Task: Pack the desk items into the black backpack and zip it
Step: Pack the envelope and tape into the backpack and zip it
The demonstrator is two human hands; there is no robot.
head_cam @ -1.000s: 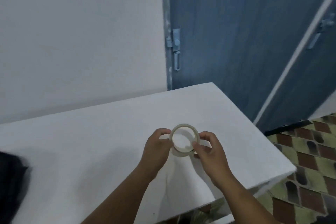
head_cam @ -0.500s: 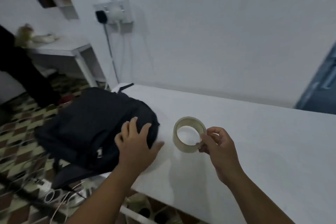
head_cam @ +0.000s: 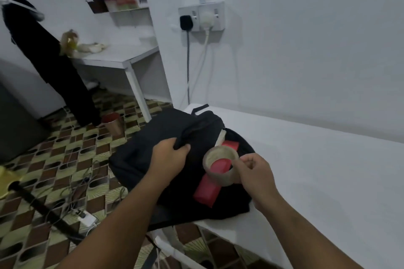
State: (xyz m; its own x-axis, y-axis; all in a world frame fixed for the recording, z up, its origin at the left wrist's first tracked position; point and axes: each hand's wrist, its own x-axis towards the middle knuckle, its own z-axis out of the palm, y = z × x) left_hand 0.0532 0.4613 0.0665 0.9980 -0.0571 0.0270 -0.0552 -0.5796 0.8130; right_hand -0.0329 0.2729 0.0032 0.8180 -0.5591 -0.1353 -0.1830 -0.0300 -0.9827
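Backpack (head_cam: 153, 150), black soft fabric, sits on the left end of your white desk (head_cam: 317, 170), at about 10 o'clock from your hands, and hangs over the left and near edges. Desk surface is smooth and flat; open room runs from 1 to 4 o'clock, bounded by the white wall (head_cam: 306, 50) behind. Your left hand (head_cam: 169, 160) grips a fold of the upper flap and holds the main compartment open. Your right hand (head_cam: 254, 171) pinches the rim of the tape roll (head_cam: 220, 166), a pale ring with a hollow core, held over the opening; can't tell if it touches what's inside. Hands are apart, each clamped on its own item. Inside the bag: a red rectangular box (head_cam: 207, 190) lying diagonally, visible through the roll's core, plus a white edge (head_cam: 221, 137) of something at 12 o'clock of it. Patterned tile floor (head_cam: 54, 170) with loose cables (head_cam: 83, 185) lies past the desk edge at 8 o'clock.
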